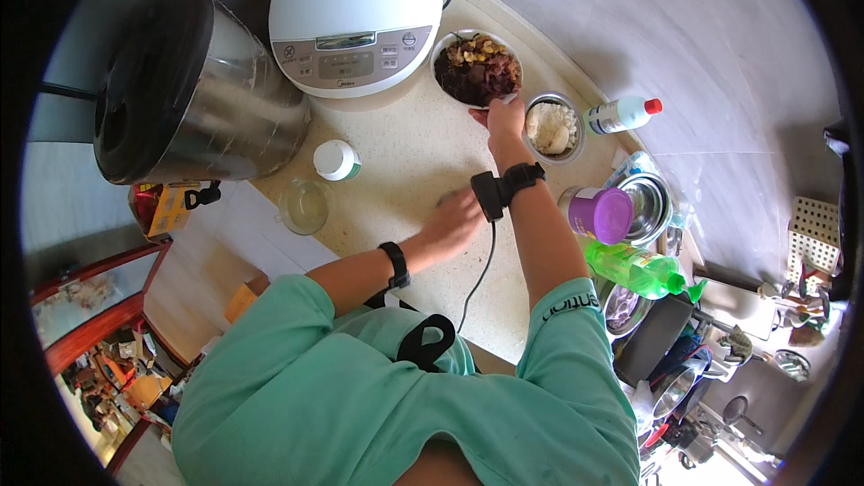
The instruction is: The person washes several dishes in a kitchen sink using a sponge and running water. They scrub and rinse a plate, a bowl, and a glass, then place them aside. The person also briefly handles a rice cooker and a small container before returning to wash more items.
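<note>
My right hand (505, 123) grips the near rim of a white bowl (439, 84), its thumb at the edge. Dark red and yellowish pieces of food (480, 71) fill this bowl, which stands on the speckled countertop (398, 142). Low over the counter, my left hand (459, 224) is blurred, close to the black device on my right wrist. A small greyish patch shows by its fingers; I cannot tell whether the hand holds anything. Just right of my right hand is a metal bowl (582, 142) with white, rice-like food (552, 128) in it.
A Midea rice cooker (358, 13) and a large lidded metal pot (229, 94) occupy the back left. Nearer are a white-capped bottle (334, 160) and a glass cup (304, 208). To the right stand a red-capped bottle (617, 115), a purple-lidded tub (597, 214) and a green bottle (631, 268).
</note>
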Demonstrator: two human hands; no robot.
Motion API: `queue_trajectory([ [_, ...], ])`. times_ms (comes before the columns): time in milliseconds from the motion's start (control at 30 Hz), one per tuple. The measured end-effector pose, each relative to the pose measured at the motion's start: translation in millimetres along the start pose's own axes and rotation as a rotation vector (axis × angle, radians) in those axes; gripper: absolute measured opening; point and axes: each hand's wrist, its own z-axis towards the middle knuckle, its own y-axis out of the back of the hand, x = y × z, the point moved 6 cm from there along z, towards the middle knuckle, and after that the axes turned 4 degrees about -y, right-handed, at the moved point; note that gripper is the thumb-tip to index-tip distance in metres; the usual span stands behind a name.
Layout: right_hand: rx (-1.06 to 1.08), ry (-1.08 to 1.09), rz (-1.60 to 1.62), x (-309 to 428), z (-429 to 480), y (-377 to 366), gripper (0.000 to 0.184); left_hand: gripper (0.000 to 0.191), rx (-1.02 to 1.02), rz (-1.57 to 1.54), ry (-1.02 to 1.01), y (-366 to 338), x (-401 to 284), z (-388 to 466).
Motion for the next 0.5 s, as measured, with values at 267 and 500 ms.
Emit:
queue_trajectory([
  [267, 0.371, -0.245, 0.506, -18, -35, 24, 0.054, 0.052, -0.078, 0.192, 0.273, 31, 83, 52],
  [500, 0.033, -0.135, 0.601, -23, -42, 121, 0.044, 0.045, -0.021, 0.218, 0.097, 3, 95, 106],
])
